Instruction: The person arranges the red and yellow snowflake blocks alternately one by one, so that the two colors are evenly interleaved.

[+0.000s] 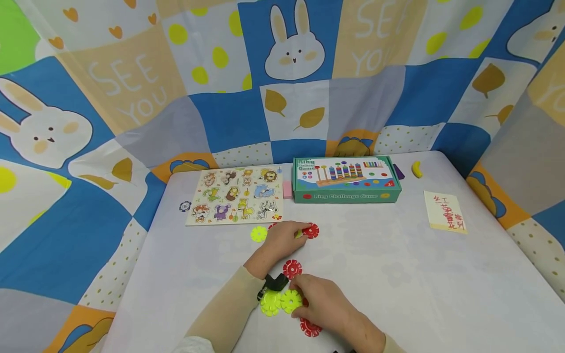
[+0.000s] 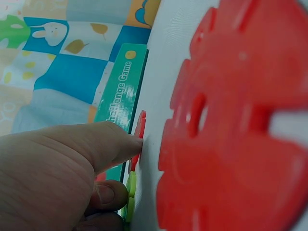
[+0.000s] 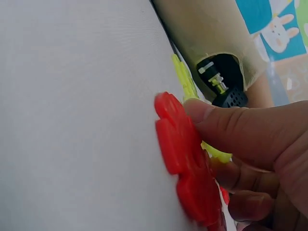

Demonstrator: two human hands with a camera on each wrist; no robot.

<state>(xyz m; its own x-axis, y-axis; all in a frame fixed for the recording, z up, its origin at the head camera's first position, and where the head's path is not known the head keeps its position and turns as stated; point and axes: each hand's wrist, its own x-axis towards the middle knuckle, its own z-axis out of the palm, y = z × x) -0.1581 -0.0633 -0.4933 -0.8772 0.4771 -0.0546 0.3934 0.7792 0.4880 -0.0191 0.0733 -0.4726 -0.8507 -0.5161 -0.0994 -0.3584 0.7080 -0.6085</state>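
Notched plastic snowflake discs in red and yellow-green lie about both hands. My left hand [image 1: 282, 240] reaches to the right end of a row by the puzzle board and holds a red snowflake disc [image 1: 312, 230] at its edge. A yellow-green disc [image 1: 258, 234] is at the row's left end; those between are partly hidden. My right hand [image 1: 326, 301], nearer me, pinches a yellow-green disc [image 1: 291, 301] between thumb and finger. Beside it lie another yellow-green disc [image 1: 270, 303], a red disc [image 1: 311, 327] and a red disc [image 1: 292, 269] above.
Behind the row are an animal puzzle board [image 1: 236, 196] and a green ring game box [image 1: 348, 197]. A pink block [image 1: 288, 190] stands between them. Toward the right are a toy banana [image 1: 417, 169] and a note card [image 1: 445, 212]. A dark blue gear-shaped piece [image 1: 185, 206] lies left.
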